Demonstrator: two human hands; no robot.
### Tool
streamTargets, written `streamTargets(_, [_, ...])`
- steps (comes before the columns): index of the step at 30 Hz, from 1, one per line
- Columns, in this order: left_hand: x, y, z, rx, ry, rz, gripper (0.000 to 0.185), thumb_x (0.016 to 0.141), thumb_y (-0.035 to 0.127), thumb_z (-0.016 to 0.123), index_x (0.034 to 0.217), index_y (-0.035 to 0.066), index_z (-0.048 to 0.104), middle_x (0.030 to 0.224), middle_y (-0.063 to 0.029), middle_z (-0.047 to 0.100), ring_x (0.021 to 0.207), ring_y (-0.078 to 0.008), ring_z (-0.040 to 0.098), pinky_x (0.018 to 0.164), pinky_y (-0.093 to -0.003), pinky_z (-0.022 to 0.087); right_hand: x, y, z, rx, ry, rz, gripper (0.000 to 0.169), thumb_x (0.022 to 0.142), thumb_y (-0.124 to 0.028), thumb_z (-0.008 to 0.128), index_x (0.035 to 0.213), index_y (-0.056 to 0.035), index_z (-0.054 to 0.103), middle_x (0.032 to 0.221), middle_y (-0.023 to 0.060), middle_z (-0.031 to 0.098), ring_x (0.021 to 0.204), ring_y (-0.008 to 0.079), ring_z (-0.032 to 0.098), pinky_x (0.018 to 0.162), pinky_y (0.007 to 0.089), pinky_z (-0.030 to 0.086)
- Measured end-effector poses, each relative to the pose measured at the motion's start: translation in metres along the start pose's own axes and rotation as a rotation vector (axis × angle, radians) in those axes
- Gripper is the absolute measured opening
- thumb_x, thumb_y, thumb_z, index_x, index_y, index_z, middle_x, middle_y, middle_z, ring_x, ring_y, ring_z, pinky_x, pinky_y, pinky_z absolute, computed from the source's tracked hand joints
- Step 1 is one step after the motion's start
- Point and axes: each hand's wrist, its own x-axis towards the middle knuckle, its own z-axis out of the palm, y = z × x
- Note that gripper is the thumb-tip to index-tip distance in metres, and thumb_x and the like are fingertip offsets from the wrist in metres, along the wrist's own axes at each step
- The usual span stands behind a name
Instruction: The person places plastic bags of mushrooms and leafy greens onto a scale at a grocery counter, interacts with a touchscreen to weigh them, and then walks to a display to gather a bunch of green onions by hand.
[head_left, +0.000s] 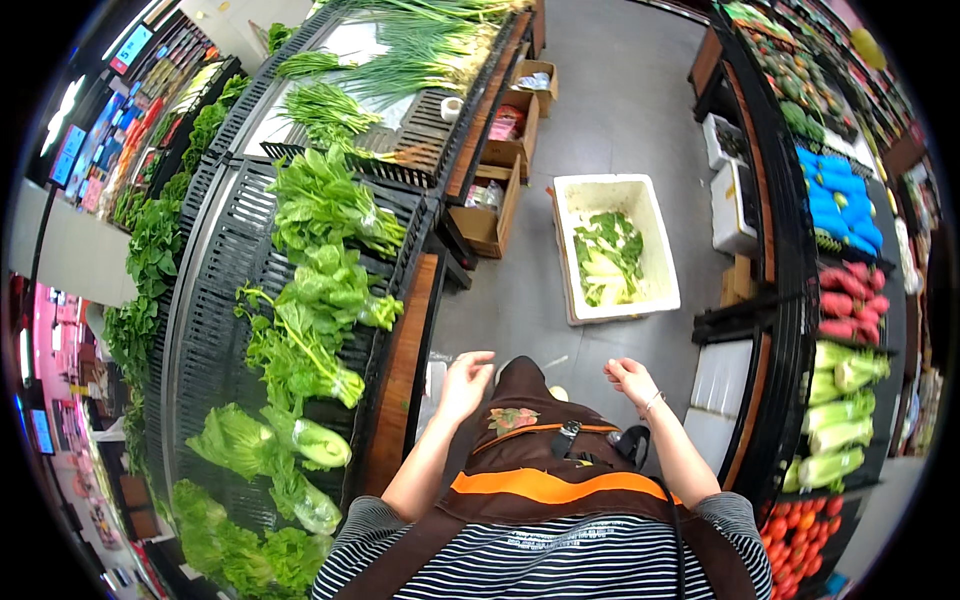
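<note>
My left hand (466, 381) hangs in the air near the wooden front edge (405, 360) of the left vegetable stand, fingers loosely bent and nothing in them. On the other side of my brown apron (525, 390), my right hand (632, 381) is also raised, its fingers loosely curled, with no object visible in it; a bracelet circles the wrist. Ahead of both hands, on the floor, stands a white foam box (664, 247) with loose green leaves (611, 259) inside. Bundled leafy greens (322, 277) and wrapped lettuce (319, 442) lie on the black slatted shelf to my left.
Cardboard boxes (480, 229) sit under the left stand, below scallions (427, 67) and a white tape roll (451, 109). The right stand holds red radishes (851, 304), celery (836, 420), tomatoes (799, 536) and blue-wrapped produce (840, 199). White foam boxes (731, 210) stand beneath it.
</note>
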Motion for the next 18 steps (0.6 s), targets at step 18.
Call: streamTargets(18, [0.473,0.074,-0.142,-0.118,0.803,-0.055,0.047,0.083,0.004,0.061,0.127,0.002,0.045,0.122,-0.0124,0.046,0.114,-0.0208,0.048,0.088,-0.0307,0.046,0.318,-0.286,-0.006,-0.178,-0.133,-0.064,0.027,0.088,-0.024,0.063,0.101,-0.0007,0.062,0.083,0.0057,0.066,0.073,0.0119,0.062,0.065,0.0263,0.049])
